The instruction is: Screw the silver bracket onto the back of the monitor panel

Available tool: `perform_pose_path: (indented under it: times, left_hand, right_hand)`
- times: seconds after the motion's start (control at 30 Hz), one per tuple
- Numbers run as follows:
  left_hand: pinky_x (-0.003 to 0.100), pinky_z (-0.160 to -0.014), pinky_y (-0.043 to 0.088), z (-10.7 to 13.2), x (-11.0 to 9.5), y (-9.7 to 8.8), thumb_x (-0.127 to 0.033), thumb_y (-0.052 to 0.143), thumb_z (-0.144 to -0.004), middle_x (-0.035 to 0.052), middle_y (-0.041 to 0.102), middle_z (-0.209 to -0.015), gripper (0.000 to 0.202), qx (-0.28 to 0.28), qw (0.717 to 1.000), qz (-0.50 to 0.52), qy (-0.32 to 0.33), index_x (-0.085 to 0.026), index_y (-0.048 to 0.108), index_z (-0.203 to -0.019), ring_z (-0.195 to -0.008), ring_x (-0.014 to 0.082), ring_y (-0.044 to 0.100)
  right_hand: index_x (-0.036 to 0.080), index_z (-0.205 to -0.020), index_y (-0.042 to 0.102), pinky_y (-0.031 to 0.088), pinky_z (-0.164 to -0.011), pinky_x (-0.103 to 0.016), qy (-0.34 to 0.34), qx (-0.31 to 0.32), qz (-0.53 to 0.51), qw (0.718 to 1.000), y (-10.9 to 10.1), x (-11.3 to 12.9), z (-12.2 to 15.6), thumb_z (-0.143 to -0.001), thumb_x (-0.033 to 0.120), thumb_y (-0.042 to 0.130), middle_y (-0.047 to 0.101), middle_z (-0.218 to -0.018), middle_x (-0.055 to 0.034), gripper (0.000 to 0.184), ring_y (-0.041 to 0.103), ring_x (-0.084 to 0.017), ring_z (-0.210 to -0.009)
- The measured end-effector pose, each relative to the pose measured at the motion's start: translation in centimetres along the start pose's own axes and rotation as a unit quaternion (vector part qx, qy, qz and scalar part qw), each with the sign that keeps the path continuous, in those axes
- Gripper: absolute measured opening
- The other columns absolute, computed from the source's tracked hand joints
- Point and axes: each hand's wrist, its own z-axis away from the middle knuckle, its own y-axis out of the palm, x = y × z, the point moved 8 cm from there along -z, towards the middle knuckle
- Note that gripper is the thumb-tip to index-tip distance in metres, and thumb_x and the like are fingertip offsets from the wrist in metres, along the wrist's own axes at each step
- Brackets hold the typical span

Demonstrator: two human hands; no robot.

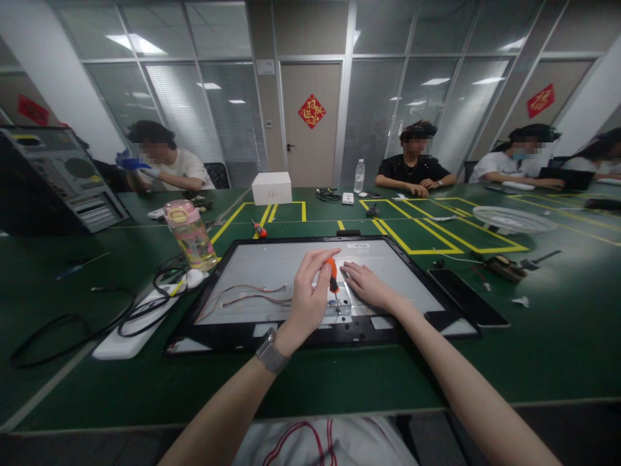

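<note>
Bare forearms [237, 404] lead to the left hand [310, 285], holding an orange screwdriver [333, 275], and right hand [367, 285], flat on a panel [257, 262] on the table [339, 385]; probably stiff, fragile, best held by its frame [218, 333].

A green desk [121, 396], marked out in yellow lines [410, 252], is carrying a flat black-framed panel [266, 262] close to its near edge. Toward the desk's left end, a white power strip [129, 340] is lying under a black cable, a pink-lidded bottle [191, 236] is standing beside it, and a computer case [53, 175] is sitting farther left. Along the far edge, a white box [272, 189] and a clear bottle [359, 176] are standing. Toward the right end, a dark phone [468, 298] is lying beside the panel.
</note>
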Motion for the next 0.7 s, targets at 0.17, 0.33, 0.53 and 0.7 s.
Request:
perform_pose_path:
  times: [0.17,0.33,0.53,0.7]
  left_hand:
    - [0.029,-0.080,0.049,-0.04,0.07,-0.52,-0.026,0.065,-0.089,0.0019,0.055,-0.087,0.013,-0.034,0.999,-0.039,0.001,-0.022,0.071,-0.099,-0.082,0.0151,0.057]
    - [0.028,-0.082,0.049,-0.10,0.16,-0.21,-0.020,0.044,-0.098,0.0055,0.060,-0.099,0.028,-0.009,1.000,-0.006,-0.018,-0.022,0.067,-0.114,-0.090,0.0154,0.059]
    - [0.030,-0.084,0.050,-0.09,0.52,-0.33,-0.024,0.052,-0.096,0.0054,0.059,-0.101,0.024,-0.022,0.999,-0.029,-0.012,-0.023,0.068,-0.113,-0.092,0.0166,0.060]
    - [0.029,-0.078,0.051,-0.08,0.77,-0.50,-0.024,0.053,-0.095,0.0050,0.060,-0.095,0.024,-0.031,0.999,-0.028,-0.022,-0.023,0.068,-0.114,-0.086,0.0161,0.060]
  right_hand:
    - [0.016,-0.145,0.045,0.025,-0.118,-0.049,0.004,0.004,-0.002,1.000,-0.17,0.14,0.04,-0.101,0.032,0.033,0.040,-0.154,-0.0155,0.048,0.033,-0.025,-0.144]
    - [0.013,-0.145,0.045,0.025,-0.118,-0.049,0.005,0.010,0.002,1.000,-0.34,0.26,0.12,-0.102,0.032,0.031,0.040,-0.154,-0.0163,0.049,0.032,-0.025,-0.145]
    - [0.014,-0.144,0.046,0.025,-0.118,-0.050,0.007,0.007,0.005,1.000,-0.30,0.30,0.12,-0.101,0.032,0.031,0.041,-0.153,-0.0164,0.049,0.034,-0.026,-0.144]
    - [0.014,-0.144,0.046,0.025,-0.118,-0.049,0.007,0.010,0.004,1.000,-0.33,0.35,0.16,-0.101,0.032,0.031,0.040,-0.154,-0.0164,0.050,0.033,-0.026,-0.144]
